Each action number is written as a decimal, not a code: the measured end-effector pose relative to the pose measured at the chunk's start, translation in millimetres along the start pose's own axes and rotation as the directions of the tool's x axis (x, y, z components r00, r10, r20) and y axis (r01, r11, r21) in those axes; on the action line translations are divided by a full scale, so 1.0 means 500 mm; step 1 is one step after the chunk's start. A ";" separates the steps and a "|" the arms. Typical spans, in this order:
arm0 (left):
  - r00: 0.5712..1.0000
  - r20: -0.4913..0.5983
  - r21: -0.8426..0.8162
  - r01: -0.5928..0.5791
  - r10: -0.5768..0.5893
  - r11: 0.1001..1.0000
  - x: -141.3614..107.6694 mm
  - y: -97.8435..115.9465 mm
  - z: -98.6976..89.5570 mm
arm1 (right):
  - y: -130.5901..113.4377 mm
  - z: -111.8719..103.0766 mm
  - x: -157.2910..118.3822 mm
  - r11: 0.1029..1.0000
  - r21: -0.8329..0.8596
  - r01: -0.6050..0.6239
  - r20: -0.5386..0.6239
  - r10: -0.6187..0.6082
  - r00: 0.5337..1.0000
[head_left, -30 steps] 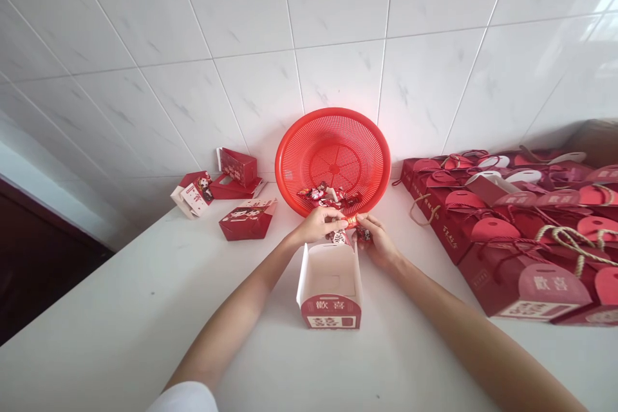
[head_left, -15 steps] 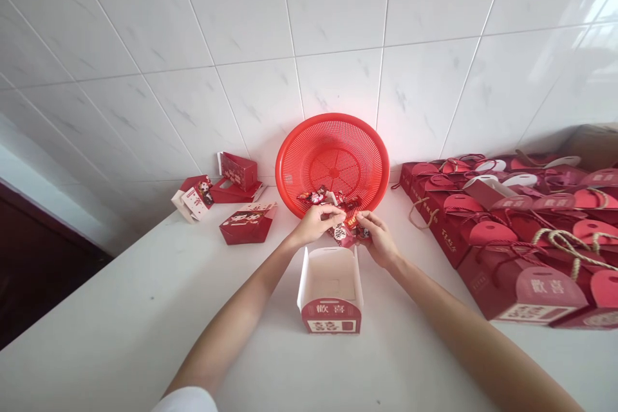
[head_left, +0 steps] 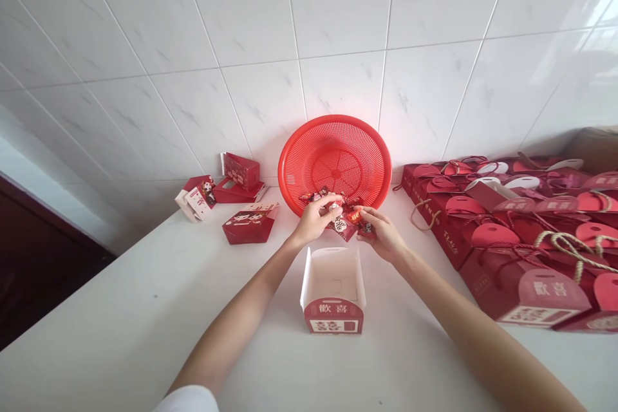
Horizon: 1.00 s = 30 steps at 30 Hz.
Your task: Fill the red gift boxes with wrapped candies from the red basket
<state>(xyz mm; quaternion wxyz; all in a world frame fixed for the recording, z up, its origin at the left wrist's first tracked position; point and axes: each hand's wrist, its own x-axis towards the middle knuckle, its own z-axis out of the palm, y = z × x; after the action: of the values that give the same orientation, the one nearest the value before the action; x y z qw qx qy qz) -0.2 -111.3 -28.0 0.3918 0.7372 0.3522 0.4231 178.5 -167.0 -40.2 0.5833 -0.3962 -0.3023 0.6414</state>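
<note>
At the front lip of a red plastic basket [head_left: 335, 135], tilted back against the wall, both my hands are among small wrapped candies [head_left: 318, 195]. My left hand [head_left: 313, 220] is closed, thumb and fingers pinching a red-wrapped candy. Beside it my right hand [head_left: 386, 235] is closed around a few wrapped candies, one with a red and gold wrapper [head_left: 355, 214]. A red packet with a white printed patch [head_left: 340, 224] shows between the hands; which hand holds it, I cannot tell. Below them stands an open-topped red gift box [head_left: 333, 315] with a white inside.
To the right, many red gift boxes [head_left: 449, 241] with rope handles stand in tight rows. Several smaller red cartons [head_left: 248, 225] lie at the left on the white table [head_left: 159, 335]. A tiled wall [head_left: 338, 84] runs behind everything.
My left hand has moved slightly up and right, and a red-wrapped candy now shows in its fingers. The right hand has stayed near the candies. The view has shifted slightly.
</note>
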 end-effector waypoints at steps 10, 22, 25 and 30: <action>0.986 -0.107 0.072 -0.123 0.130 0.990 -0.009 0.092 -0.051 | -0.073 0.044 -0.050 0.967 -0.131 0.217 0.152 -0.196 0.969; 0.867 -0.235 0.337 -0.352 0.440 0.873 -0.077 0.237 -0.114 | -0.120 0.105 -0.190 0.531 -0.584 0.614 0.623 -0.191 0.759; 0.863 -0.241 0.348 -0.350 0.443 0.870 -0.082 0.240 -0.120 | -0.109 0.111 -0.199 0.566 -0.558 0.606 0.641 -0.170 0.748; 0.824 -0.285 0.383 -0.370 0.489 0.846 -0.087 0.245 -0.140 | -0.102 0.115 -0.204 0.575 -0.525 0.627 0.700 -0.128 0.703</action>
<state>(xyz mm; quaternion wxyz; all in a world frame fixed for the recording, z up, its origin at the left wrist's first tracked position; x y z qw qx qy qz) -57.5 -183.2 87.6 0.0900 0.7564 0.3044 0.5720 155.6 -256.3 48.0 0.3776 -0.2947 -0.7801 0.4026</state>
